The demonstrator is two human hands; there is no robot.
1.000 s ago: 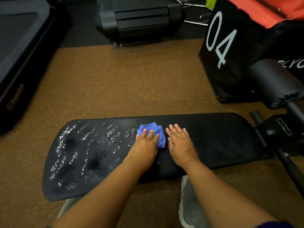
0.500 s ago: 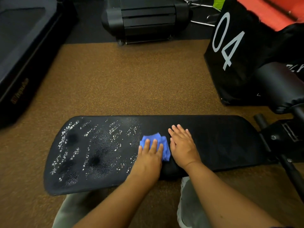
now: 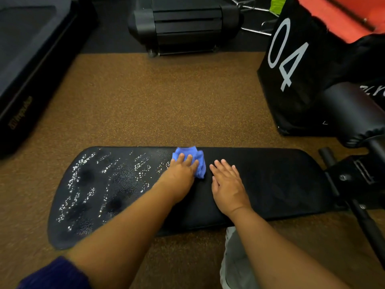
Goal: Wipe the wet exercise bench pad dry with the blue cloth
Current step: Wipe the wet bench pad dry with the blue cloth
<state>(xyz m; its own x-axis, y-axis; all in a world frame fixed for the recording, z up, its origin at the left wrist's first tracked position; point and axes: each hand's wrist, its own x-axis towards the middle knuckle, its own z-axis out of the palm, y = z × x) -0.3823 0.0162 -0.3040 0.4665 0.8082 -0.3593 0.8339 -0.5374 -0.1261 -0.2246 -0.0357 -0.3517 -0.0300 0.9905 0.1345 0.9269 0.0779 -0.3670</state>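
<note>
1. Step in hand: mid-wipe. Left hand [image 3: 181,174] lies palm-down on the blue cloth [image 3: 196,161], fingers [image 3: 188,159] spread flat over it, pressing it down instead of gripping it. Cloth is bunched, at the far edge of the bench pad [image 3: 270,184], about mid-length.
2. Right hand [image 3: 228,184] lies flat on the pad just right of the cloth, fingers extended and loosely together, holding nothing. Looks like bracing.
3. Progress, my read: pad right of the cloth shows matte with no beads; left part is covered in water droplets [image 3: 87,184]. Roughly half left to do.
4. Next move calls for: sweeping the cloth leftward across the beaded zone, far edge to near edge, with steady downward pressure. May need refolding if the cloth saturates.
5. Hard to tell:
   - near-left pad corner is partly covered by the left forearm;
   - thin film on the dark right side wouldn't show;
   - cloth's underside and wetness are not visible;
   - bench frame [image 3: 354,178] is cut off at the right.
</note>
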